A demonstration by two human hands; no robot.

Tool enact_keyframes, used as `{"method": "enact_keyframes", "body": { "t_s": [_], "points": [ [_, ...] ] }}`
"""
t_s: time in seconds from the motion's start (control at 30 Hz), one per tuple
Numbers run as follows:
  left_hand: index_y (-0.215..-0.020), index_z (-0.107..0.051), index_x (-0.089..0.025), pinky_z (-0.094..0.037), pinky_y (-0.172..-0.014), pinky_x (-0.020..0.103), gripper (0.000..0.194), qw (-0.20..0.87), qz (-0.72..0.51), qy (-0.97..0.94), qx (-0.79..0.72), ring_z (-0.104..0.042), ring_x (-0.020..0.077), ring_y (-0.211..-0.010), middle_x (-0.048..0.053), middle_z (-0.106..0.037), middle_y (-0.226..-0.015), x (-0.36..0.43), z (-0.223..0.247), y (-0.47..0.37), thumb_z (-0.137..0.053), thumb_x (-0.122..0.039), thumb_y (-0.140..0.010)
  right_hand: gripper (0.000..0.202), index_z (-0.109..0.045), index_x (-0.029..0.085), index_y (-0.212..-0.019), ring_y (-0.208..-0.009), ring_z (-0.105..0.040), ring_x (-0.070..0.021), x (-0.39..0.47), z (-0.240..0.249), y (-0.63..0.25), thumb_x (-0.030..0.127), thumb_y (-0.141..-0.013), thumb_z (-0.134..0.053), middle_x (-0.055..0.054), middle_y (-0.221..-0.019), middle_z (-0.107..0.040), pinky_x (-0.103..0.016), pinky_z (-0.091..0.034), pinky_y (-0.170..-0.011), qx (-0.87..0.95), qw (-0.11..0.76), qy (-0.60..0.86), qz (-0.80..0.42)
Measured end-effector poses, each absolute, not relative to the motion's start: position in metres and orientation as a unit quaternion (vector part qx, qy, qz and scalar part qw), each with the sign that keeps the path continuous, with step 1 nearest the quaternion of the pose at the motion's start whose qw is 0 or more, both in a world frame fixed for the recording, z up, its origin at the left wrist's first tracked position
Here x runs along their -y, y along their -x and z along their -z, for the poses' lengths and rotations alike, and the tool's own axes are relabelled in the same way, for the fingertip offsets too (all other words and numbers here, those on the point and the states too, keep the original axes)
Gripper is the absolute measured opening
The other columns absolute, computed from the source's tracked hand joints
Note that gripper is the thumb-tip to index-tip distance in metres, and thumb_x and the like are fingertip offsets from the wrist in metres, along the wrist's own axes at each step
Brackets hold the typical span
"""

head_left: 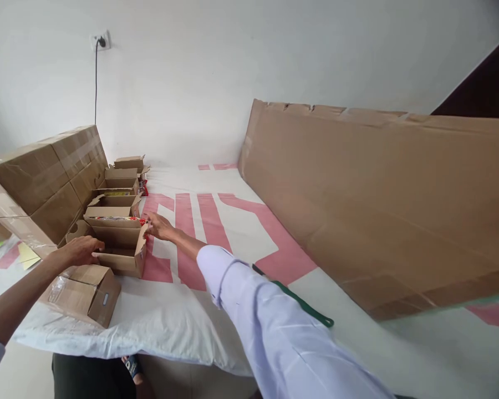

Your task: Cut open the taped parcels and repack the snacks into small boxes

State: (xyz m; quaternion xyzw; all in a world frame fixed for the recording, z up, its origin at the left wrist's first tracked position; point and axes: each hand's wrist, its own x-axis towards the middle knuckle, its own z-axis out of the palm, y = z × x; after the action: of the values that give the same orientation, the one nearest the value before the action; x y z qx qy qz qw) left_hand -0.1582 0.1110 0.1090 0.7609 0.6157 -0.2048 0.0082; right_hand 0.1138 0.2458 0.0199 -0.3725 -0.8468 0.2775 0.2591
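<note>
Box point(122, 266) is standing open, left hand point(83, 251) and right hand point(159, 226) hovering at its rim; whether fingers point(95, 244) are gripping cannot be told.

Near the left edge of the surface point(170, 317), the open box point(120, 265) is matt cardboard; by the near edge, the closed box point(82, 293) wears glossy clear tape. Toward the right edge, the cardboard panel point(357, 210) is matt, rough-torn on top. The green handle point(303, 304) looks smooth, plastic.
</note>
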Motion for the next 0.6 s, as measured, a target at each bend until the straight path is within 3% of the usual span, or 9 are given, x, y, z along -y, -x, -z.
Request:
{"method": "enact_keyframes", "body": {
  "t_s": [0.13,0.23,0.33,0.43,0.6],
  "points": [
    [-0.119,-0.081,-0.027,-0.058,-0.096,0.036,0.036,0.056,0.205,-0.772,-0.599,-0.076,0.0325,-0.121,0.010,-0.084,-0.123,-0.116,-0.107,0.147,-0.074,-0.023,-0.084,0.068,-0.052,0.019,-0.158,-0.130,-0.066,-0.0341,-0.209,-0.014,-0.167,0.036,-0.097,-0.075,-0.020,-0.154,-0.063,-0.046,-0.053,-0.106,0.814,0.243,0.434,-0.302],
    [-0.117,-0.083,-0.026,-0.059,-0.094,0.035,0.038,0.089,0.211,-0.769,-0.597,-0.078,0.0325,-0.119,0.010,-0.084,-0.122,-0.119,-0.105,0.134,-0.073,-0.022,-0.081,0.066,-0.052,0.020,-0.160,-0.133,-0.066,-0.0343,-0.164,-0.005,-0.219,0.035,-0.098,-0.070,-0.020,-0.157,-0.060,-0.048,-0.055,-0.108,0.815,0.267,0.427,-0.288],
    [-0.120,-0.083,-0.026,-0.059,-0.096,0.036,0.042,0.094,0.205,-0.771,-0.596,-0.077,0.0343,-0.121,0.011,-0.084,-0.122,-0.121,-0.101,0.121,-0.079,-0.027,-0.078,0.056,-0.055,0.027,-0.157,-0.128,-0.068,-0.0317,-0.117,0.014,-0.280,0.037,-0.103,-0.059,-0.015,-0.145,-0.068,-0.049,-0.058,-0.106,0.819,0.302,0.438,-0.215],
    [-0.123,-0.083,-0.025,-0.059,-0.100,0.038,0.045,0.089,0.212,-0.776,-0.588,-0.076,0.0361,-0.125,0.013,-0.083,-0.127,-0.122,-0.097,0.111,-0.084,-0.030,-0.078,0.049,-0.061,0.024,-0.151,-0.135,-0.066,-0.0347,-0.077,0.046,-0.345,0.040,-0.105,-0.052,-0.017,-0.148,-0.068,-0.053,-0.056,-0.110,0.812,0.302,0.488,-0.106],
    [-0.112,-0.085,-0.023,-0.061,-0.100,0.042,0.026,0.038,0.229,-0.758,-0.610,-0.079,0.0369,-0.121,0.016,-0.084,-0.121,-0.128,-0.093,0.108,-0.078,-0.025,-0.087,0.045,-0.070,0.026,-0.138,-0.123,-0.072,-0.0364,-0.031,0.110,-0.434,0.046,-0.100,-0.056,-0.017,-0.135,-0.076,-0.050,-0.062,-0.096,0.761,0.261,0.594,0.001]
  ]
}}
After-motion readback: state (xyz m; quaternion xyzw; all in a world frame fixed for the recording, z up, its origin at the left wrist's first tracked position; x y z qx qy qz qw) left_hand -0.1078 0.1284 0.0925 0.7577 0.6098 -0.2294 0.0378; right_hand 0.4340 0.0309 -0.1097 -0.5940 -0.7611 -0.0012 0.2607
